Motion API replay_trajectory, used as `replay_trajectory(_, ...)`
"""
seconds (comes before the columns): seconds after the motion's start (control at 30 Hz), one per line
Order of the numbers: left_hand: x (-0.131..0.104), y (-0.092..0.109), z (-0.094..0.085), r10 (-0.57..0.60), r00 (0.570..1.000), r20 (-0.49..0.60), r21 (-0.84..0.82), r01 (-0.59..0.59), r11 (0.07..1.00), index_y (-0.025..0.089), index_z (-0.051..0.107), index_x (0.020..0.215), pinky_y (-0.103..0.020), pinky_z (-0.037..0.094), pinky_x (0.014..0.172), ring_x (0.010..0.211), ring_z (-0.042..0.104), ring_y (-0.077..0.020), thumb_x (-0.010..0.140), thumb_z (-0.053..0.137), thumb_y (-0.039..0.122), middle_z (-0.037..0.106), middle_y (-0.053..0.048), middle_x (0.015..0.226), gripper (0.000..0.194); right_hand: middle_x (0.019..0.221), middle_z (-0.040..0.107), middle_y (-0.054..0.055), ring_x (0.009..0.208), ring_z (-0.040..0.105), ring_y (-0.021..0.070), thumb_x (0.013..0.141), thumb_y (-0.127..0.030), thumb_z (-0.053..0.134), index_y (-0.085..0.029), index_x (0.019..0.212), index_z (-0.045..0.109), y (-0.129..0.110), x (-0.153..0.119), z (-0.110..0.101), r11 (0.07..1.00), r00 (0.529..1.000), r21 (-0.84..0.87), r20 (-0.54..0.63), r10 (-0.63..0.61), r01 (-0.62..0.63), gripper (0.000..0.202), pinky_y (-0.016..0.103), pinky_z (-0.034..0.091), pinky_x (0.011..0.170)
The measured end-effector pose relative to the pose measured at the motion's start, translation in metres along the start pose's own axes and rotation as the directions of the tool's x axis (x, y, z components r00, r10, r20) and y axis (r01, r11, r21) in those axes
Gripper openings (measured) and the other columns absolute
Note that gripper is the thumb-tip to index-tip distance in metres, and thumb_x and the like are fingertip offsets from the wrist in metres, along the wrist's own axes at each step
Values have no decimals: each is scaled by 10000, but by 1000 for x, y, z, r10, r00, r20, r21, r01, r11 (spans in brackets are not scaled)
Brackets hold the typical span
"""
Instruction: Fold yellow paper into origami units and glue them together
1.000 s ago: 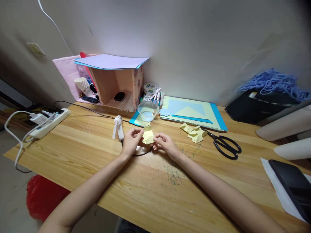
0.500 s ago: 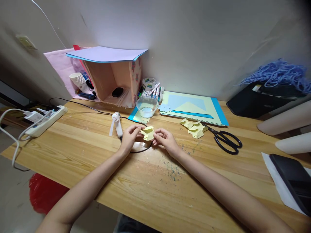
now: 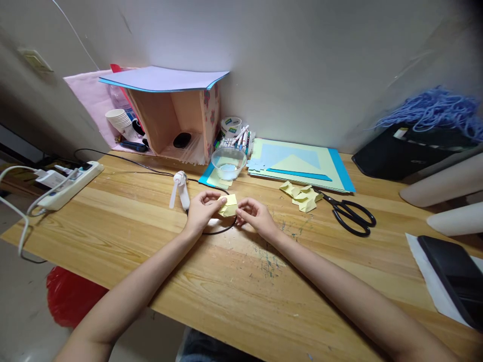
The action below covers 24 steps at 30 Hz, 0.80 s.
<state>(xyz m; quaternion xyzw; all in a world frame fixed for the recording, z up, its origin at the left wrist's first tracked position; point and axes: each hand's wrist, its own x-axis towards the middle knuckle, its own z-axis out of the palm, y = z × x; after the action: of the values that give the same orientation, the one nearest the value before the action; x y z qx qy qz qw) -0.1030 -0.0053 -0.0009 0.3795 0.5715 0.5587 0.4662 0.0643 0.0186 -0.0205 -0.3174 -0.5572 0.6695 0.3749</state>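
Observation:
Between my hands, above the wooden table, is a small folded yellow paper piece (image 3: 228,205), its shape now boxy. My left hand (image 3: 202,211) pinches its left side, thumb on top. The fingertips of my right hand (image 3: 254,216) are curled closed at its right edge. Just left of my left hand lies a white glue gun (image 3: 181,191), its black cord looping behind and under my hands. Several more folded yellow paper pieces (image 3: 302,195) rest to the right, touching the tips of black-handled scissors (image 3: 352,215).
Behind my hands stand a clear plastic bowl (image 3: 229,163) and an open cardboard box (image 3: 169,120). Stacked coloured paper (image 3: 302,161) lies at the back. A power strip (image 3: 71,186) is at left; a black phone-like slab (image 3: 453,276) is at right.
The yellow paper piece has gone from spread flaps to a compact boxy form. My left thumb has moved onto its top. The view has shifted slightly.

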Motion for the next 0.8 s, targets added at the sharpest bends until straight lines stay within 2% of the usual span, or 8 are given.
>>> replay_trajectory(0.13, 0, 0, 0, 15, 1000, -7, 32, -15, 999, 107, 573, 832, -220, 495, 562, 632, 594, -118, 530, 763, 330, 632, -31, 728, 421, 604, 578, -17, 533, 579, 104, 761, -406, 574, -169, 780, 506, 1, 1, -1, 1000, 1000, -18, 11, 2, -2, 248, 239, 487, 530)
replay_trajectory(0.23, -1, 1, 1, 61, 998, 4, 83, -61, 995, 109, 574, 825, -225, 495, 596, 650, 593, -115, 544, 755, 326, 629, -37, 768, 398, 570, 565, -23, 493, 568, 103, 797, -446, 506, -172, 780, 494, 2, 3, -2, 1000, 1000, -4, -23, 18, -18, 275, 237, 472, 506)
replay_trajectory(0.43, -6, 0, 5, 206, 975, 81, 180, -218, 959, 124, 577, 813, -203, 467, 609, 663, 583, -103, 607, 714, 307, 624, -25, 759, 308, 598, 519, -48, 481, 519, 87, 751, -409, 583, -179, 806, 491, 4, 6, -4, 999, 999, -34, -36, -15, 14, 253, 222, 441, 466)
replay_trajectory(0.63, -7, -1, 5, 211, 971, 111, 186, -229, 955, 126, 574, 817, -203, 465, 609, 663, 583, -103, 617, 705, 312, 620, -23, 753, 303, 659, 524, -29, 529, 502, 79, 712, -369, 632, -163, 727, 527, 0, 6, -4, 997, 1000, -77, -12, -20, 19, 232, 221, 432, 504)
replay_trajectory(0.8, -5, -3, 5, 151, 978, 143, 177, -176, 968, 129, 576, 841, -221, 486, 634, 694, 592, -114, 600, 718, 319, 631, -28, 776, 338, 622, 522, -32, 515, 505, 88, 717, -381, 625, -169, 701, 521, -1, 5, -6, 997, 999, -79, -32, -9, 7, 237, 230, 425, 506)
